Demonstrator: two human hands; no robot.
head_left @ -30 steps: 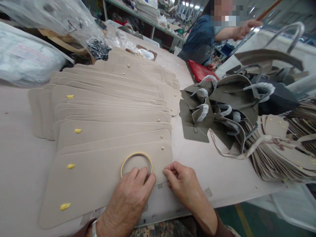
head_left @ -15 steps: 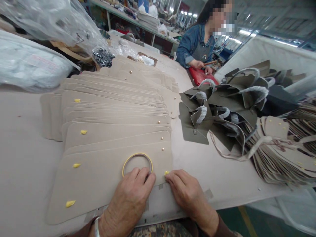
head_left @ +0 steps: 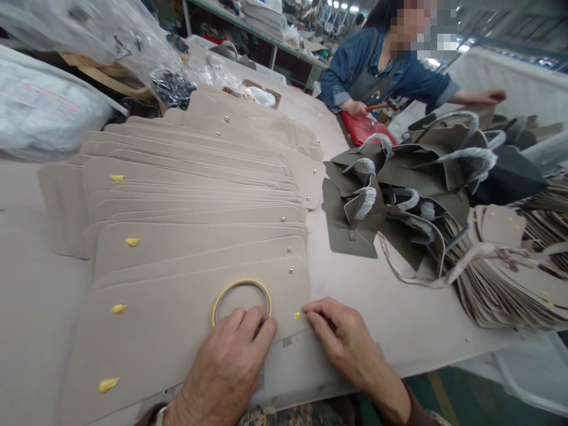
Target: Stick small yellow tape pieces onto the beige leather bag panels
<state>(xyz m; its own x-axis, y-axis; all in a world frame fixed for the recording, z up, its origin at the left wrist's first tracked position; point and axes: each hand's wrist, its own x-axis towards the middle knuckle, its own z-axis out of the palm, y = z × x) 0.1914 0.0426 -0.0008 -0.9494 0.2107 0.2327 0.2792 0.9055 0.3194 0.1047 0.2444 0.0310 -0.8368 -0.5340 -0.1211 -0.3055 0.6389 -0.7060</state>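
Note:
My left hand (head_left: 231, 355) is closed on a roll of yellow tape (head_left: 242, 281), which stands on edge over the nearest beige panel (head_left: 177, 331). At that panel's right end sits a small piece of yellow tape (head_left: 297, 316) over a spot where other panels show a metal stud. Just right of this piece is my right hand (head_left: 339, 337), thumb and forefinger pinched close together, with nothing visible between them. More yellow tape bits (head_left: 108, 385) stick to the left ends of several panels. The panels lie fanned out, overlapping one another.
Dark olive pieces with wrapped handles (head_left: 355, 219) are heaped at the right, beside a tied stack of panels (head_left: 501, 278). Clear plastic bags (head_left: 48, 106) lie at the far left. Across the table, a co-worker (head_left: 377, 71) holds a red item (head_left: 366, 127) and reaches sideways.
My right fingertips have come off the yellow tape piece and moved slightly right. The tape piece now looks flatter. The co-worker's arm has stretched out to the right. The view has shifted a little.

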